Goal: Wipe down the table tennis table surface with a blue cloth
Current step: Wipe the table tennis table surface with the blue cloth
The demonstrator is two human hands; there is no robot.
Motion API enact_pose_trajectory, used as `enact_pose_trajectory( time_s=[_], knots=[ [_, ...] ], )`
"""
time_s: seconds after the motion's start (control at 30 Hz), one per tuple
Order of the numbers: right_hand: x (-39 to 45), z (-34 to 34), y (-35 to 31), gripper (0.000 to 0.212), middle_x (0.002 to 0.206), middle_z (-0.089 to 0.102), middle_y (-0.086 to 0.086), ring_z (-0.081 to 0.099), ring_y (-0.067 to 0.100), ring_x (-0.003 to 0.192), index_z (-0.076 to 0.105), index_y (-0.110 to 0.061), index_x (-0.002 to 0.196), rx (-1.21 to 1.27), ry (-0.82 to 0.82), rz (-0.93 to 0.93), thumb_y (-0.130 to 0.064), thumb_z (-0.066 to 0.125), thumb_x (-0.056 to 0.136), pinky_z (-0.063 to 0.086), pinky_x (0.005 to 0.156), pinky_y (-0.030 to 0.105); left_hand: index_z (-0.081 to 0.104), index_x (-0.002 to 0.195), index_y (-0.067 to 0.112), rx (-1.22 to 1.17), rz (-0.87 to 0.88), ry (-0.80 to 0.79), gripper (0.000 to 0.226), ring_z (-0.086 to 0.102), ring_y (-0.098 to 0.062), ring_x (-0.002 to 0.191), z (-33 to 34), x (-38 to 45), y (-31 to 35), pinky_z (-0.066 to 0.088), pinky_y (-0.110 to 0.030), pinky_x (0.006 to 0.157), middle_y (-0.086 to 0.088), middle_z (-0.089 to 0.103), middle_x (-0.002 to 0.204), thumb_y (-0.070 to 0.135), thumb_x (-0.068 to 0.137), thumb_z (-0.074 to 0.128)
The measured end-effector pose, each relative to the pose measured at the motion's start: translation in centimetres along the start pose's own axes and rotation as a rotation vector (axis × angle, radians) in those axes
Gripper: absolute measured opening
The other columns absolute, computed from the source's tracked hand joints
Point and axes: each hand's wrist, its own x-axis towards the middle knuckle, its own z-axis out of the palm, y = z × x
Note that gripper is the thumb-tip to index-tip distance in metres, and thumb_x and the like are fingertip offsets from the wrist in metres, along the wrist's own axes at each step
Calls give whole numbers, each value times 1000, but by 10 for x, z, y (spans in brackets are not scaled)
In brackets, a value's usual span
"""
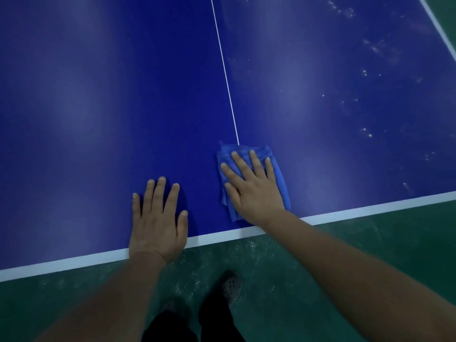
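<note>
Shoes [230,290] on green floor, nearest | left hand [158,223] flat on table [98,107] near edge, fingers straight, slightly apart | right hand [254,186] presses folded cloth [277,174] by centre line, fingers spread | cloth likely soft, light, bunches easily; press flat from above | white specks far right.

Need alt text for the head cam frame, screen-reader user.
A person's right hand presses a blue cloth flat on a blue table tennis table near its white end line, left hand flat beside it. White specks dot the right half.
</note>
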Motion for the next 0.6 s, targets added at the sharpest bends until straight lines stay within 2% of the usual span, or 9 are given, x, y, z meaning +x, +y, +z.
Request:
enact_pose_trajectory(
  time_s=[0.07, 0.1, 0.17, 0.23, 0.27, 0.3, 0.37, 0.47, 0.6],
  knots=[
    [6, -2, 37, 54, 161, 34, 1, 26, 36, 149, 41, -33, 151, -35, 3, -117, -50, 23, 102, 17, 119, 61, 22, 159, 17, -7, -2, -4, 71, -4, -25, 155, 0, 1, 0, 1, -54, 124, -9, 9, 168, 51, 98, 13],
    [11, -3, 64, 55, 160, 37, 3, 31, 39, 146, 43, -31, 150, -54, 39, -46, -48, 26, 101, 21, 116, 63, 21, 159, 17, -12, -4, -5, 71, -5, -25, 155, 0, 1, 0, 0, -54, 124, -8, 9, 168, 51, 98, 13],
    [17, -14, 118, 56, 163, 30, 4, 26, 40, 148, 38, -33, 153, -17, 82, 302, -48, 24, 100, 18, 117, 64, 22, 159, 16, -27, 1, 3, 70, -5, -25, 155, 1, 0, 1, -1, -54, 124, -9, 9, 168, 51, 98, 14],
    [15, -22, 145, 57, 168, 12, -1, 7, 35, 153, 22, -37, 158, 116, 68, 703, -50, 20, 103, 5, 121, 61, 24, 158, 16, -27, 2, 13, 69, -3, -26, 155, 2, 0, 1, 1, -55, 124, -9, 11, 168, 50, 99, 15],
    [16, -23, 142, 56, 168, 7, -2, 1, 34, 154, 18, -36, 159, 170, 80, 833, -50, 19, 104, 1, 121, 61, 24, 158, 16, -24, 1, 12, 69, -2, -26, 155, 2, 0, 1, 1, -55, 124, -9, 11, 168, 50, 99, 15],
    [17, -23, 128, 56, 169, 6, -2, 0, 35, 154, 17, -36, 159, 169, 97, 877, -49, 20, 105, 0, 120, 62, 24, 158, 17, -23, -2, 5, 69, -3, -25, 155, 2, 1, 1, 2, -55, 124, -9, 11, 168, 51, 98, 15],
    [20, -19, 85, 55, 168, 7, -1, 1, 35, 154, 17, -36, 159, 103, 93, 738, -48, 23, 106, 0, 121, 60, 22, 159, 18, -20, -10, -9, 71, -4, -25, 155, 1, 2, -1, 1, -55, 124, -9, 10, 168, 53, 97, 16],
    [20, -10, 27, 57, 168, 8, -5, 1, 31, 154, 16, -38, 158, 30, 32, 354, -52, 16, 104, -6, 120, 54, 22, 159, 19, -40, -16, -27, 73, -7, -22, 155, 0, 2, -3, 0, -54, 124, -7, 9, 168, 56, 96, 18],
    [26, -4, 17, 59, 167, 18, -6, 6, 29, 154, 28, -37, 156, 17, 13, 234, -55, 15, 101, -2, 122, 56, 34, 155, 15, -130, -25, -4, 72, 6, -23, 155, -4, 5, -4, 6, -56, 123, -8, 20, 166, 54, 96, 23]
  ],
)
